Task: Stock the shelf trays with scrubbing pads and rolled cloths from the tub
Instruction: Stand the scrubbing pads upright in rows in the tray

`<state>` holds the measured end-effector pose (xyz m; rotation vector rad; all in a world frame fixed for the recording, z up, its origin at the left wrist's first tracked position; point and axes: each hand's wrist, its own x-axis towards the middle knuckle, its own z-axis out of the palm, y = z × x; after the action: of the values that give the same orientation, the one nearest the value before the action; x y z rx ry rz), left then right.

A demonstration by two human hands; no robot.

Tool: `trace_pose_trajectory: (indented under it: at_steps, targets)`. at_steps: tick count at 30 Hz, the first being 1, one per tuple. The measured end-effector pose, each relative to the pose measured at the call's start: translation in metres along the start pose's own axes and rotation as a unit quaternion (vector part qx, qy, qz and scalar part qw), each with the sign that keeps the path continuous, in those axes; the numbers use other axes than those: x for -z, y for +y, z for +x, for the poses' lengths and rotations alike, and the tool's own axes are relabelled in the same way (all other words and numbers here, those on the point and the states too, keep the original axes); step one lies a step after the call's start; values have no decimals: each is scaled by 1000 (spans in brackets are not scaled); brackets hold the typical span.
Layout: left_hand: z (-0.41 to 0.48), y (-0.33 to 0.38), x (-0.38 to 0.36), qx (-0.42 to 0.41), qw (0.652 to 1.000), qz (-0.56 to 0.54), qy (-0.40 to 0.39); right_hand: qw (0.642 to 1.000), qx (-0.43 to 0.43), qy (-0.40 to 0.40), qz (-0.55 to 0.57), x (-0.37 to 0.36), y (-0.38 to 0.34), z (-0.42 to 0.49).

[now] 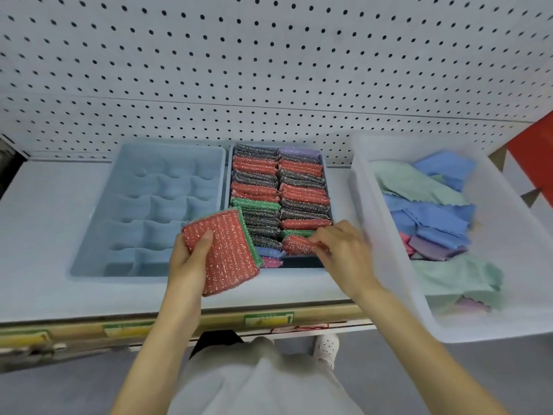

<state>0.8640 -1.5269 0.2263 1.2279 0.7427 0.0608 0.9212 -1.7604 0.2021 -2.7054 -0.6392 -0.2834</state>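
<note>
White pegboard [269, 55] backs a pale shelf [39, 235] bearing two trays.

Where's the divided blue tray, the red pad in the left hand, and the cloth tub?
divided blue tray [167, 208]: head view, a middle compartment's floor.
red pad [230, 253]: head view, middle of its red face.
cloth tub [505, 223]: head view, bare right wall.
</note>
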Motion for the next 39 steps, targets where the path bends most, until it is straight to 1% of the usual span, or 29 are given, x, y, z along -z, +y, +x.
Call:
trace_pose_trajectory:
  at_steps: [3, 6, 8, 10, 12, 13, 14, 15, 16, 17, 18, 19, 23, 24, 27, 31, 33, 35, 36, 37, 39]
  targets:
    - [-2, 0, 1, -8, 1000, 4, -2, 999, -9, -32, -22, -11, 3, 3]
    - [-5, -2, -1, -6, 1000, 12, -6, 997, -28, -76, -2, -19, 8, 3]
    - [-7, -3, -5, -5, 1000, 14, -9, 995, -36, -87, 15, -19, 10, 5]
    - [-10, -4, -9, -3, 1000, 17, -21, 992, -74, -75, 66, -12, 11, 4]
    - [-13, -4, -15, -1, 999, 18, -38, 977, -145, -23, 154, 2, 5, 1]
    - [-15, -5, -19, 0, 999, 21, -50, 956, -188, 3, 224, 11, -3, -2]
    - [-17, -5, -23, 1, 998, 24, -64, 921, -228, 11, 317, 19, -13, -5]
    - [-19, -6, -27, 1, 997, 26, -78, 875, -261, -8, 409, 26, -26, -6]
    - [-22, -7, -31, 0, 995, 30, -94, 830, -285, -46, 477, 30, -38, -7]
    - [-25, -8, -35, -4, 993, 36, -110, 806, -298, -88, 503, 31, -48, -9]
    - [-27, -9, -39, -8, 991, 44, -124, 794, -306, -113, 513, 29, -55, -11]
    - [-29, -11, -43, -11, 990, 49, -133, 782, -318, -117, 523, 28, -60, -12]
    - [-29, -11, -45, -34, 987, 65, -140, 719, -382, -68, 577, 22, -60, -17]
    - [-28, -11, -43, -41, 987, 72, -140, 710, -386, -63, 585, 21, -60, -18]
    - [-22, -11, -38, -64, 987, 87, -115, 702, -398, -49, 588, 17, -61, -22]
    - [-14, -9, -28, -56, 994, 58, -68, 723, -421, -1, 548, 11, -48, -22]
    - [-10, -5, -20, -52, 997, 32, -52, 747, -403, 32, 527, 15, -35, -19]
    - [-4, -1, -8, -54, 998, 16, -24, 808, -354, 62, 467, 23, -15, -16]
    - [1, 1, -2, -56, 998, 12, -11, 846, -316, 66, 425, 26, -6, -15]
    - [4, 3, 5, -56, 998, 10, -1, 880, -272, 53, 386, 29, 2, -15]
    - [8, 5, 13, -54, 999, -3, 7, 931, -191, 8, 311, 29, 7, -16]
